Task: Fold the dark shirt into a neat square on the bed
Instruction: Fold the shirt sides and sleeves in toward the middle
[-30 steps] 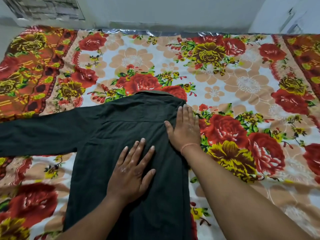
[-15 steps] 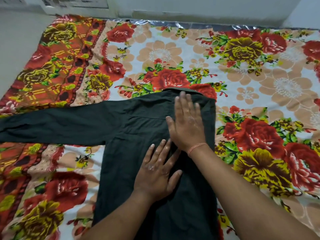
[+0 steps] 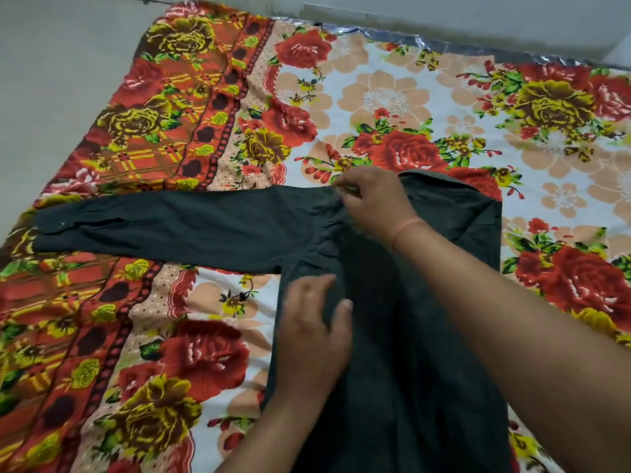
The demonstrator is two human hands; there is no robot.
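The dark shirt [image 3: 426, 302] lies face down on the bed, its right side folded in along a straight edge. Its left sleeve [image 3: 170, 227] stretches flat out to the left, the buttoned cuff at the far end. My right hand [image 3: 372, 203] is at the left shoulder seam beside the collar, fingers curled and pinching the cloth there. My left hand [image 3: 314, 326] sits on the shirt's left side edge under the armpit, fingers bent around the cloth's edge. Motion blur softens both hands.
The floral bedsheet [image 3: 392, 97], red, yellow and peach, covers the bed all around the shirt. The bed's left edge meets a pale floor [image 3: 51, 97]; a wall runs along the far side.
My right hand slid left from the shirt's middle to the left shoulder and closed on the cloth. My left hand shifted to the left side edge. The view swung left.
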